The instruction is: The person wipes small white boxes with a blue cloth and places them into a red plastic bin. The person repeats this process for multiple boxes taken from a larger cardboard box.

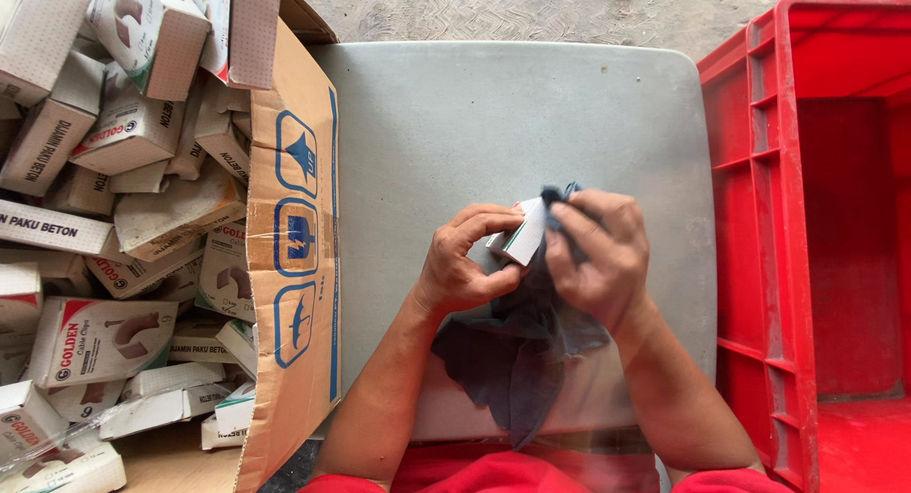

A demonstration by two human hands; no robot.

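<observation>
My left hand (467,260) grips a small white box (521,235) with a green edge, held above the grey table (446,113). My right hand (598,256) presses a dark grey cloth (512,351) against the box's right side. The cloth hangs down from between my hands toward my lap, and a corner of it sticks up above my right fingers. Most of the box is hidden by my fingers and the cloth.
A large cardboard carton (299,265) stands at the left, filled with several small dusty white boxes (104,341). A red plastic crate (816,227) stands at the right of the table. Rough concrete floor (531,9) lies beyond the table's far edge.
</observation>
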